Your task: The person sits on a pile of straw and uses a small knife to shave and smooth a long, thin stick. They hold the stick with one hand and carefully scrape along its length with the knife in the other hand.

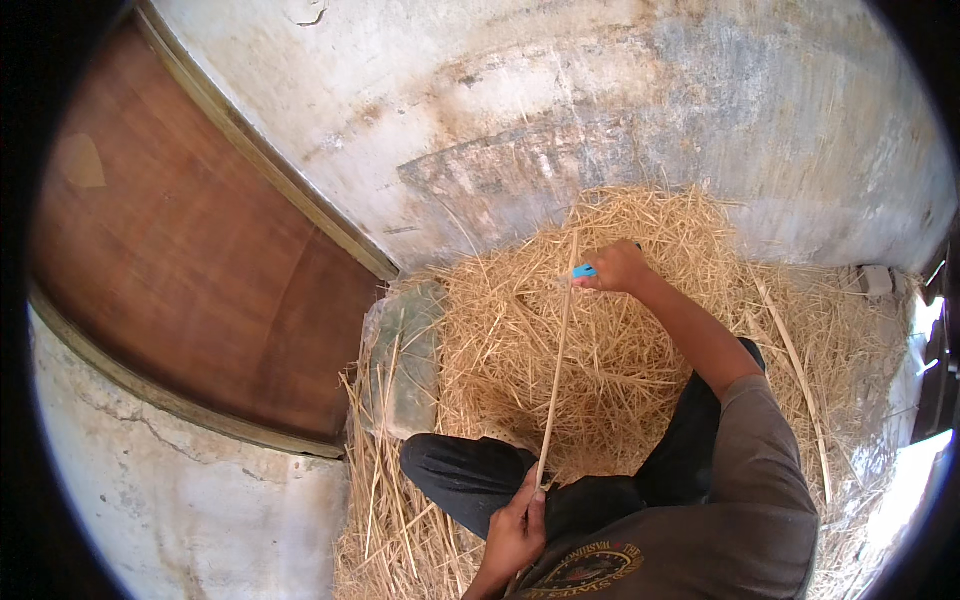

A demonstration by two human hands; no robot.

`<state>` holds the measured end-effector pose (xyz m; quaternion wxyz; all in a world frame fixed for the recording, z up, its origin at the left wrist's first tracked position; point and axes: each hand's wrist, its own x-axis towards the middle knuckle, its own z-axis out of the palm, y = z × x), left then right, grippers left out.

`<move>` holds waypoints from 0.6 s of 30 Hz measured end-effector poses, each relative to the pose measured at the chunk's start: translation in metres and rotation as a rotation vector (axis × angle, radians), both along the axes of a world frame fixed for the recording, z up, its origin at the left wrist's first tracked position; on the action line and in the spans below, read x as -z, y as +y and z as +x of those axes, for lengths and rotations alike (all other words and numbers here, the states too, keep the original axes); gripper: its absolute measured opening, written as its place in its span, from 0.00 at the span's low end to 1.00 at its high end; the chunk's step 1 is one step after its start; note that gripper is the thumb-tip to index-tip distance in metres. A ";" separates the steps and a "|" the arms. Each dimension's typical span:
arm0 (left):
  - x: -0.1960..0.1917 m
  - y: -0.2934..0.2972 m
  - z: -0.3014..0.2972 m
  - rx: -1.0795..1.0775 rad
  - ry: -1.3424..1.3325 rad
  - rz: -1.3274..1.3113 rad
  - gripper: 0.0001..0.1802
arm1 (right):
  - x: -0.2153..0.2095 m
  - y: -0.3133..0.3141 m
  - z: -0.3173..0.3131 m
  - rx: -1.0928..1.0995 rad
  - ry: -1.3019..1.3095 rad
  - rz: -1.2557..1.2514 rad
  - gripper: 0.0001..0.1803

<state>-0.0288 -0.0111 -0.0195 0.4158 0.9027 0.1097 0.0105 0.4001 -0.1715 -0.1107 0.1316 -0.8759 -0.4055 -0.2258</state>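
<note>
The left hand [516, 525] pinches the near end of a long, thin, pale straw stalk [556, 365], which runs away over the dark-trousered knees to the right hand [615, 268], closed on a small blue-handled tool [584, 271] (blade hidden). Loose golden straw [640, 340] lies heaped against the stained plaster wall [560, 110]; a grey stone slab [405, 365] sits beside the brown wooden door [190, 250].

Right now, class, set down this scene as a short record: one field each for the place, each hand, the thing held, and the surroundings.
Place: pile of loose straw against a plastered wall
Left hand: fingers pinch the lower end of a long thin stalk
Right hand: grips a blue-handled tool at the stalk's upper part
Stalk: straight, stretched between both hands
Surroundings: brown wooden door at left; clear plastic sheet beside the straw
</note>
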 end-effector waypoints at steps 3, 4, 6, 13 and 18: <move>-0.009 0.004 0.009 -0.031 0.088 -0.032 0.22 | -0.006 0.002 0.010 0.087 0.162 -0.179 0.43; -0.010 0.007 0.011 -0.034 0.106 -0.036 0.22 | -0.005 0.004 0.013 0.054 0.118 -0.148 0.41; -0.006 0.017 0.005 -0.041 0.045 -0.063 0.22 | -0.001 -0.001 0.022 -0.010 0.031 -0.080 0.39; 0.000 0.010 -0.025 -0.011 0.049 -0.062 0.23 | 0.041 -0.176 0.064 0.964 0.525 0.435 0.41; 0.003 0.015 0.024 -0.063 -0.042 -0.342 0.22 | -0.083 -0.039 -0.018 0.343 0.504 0.314 0.37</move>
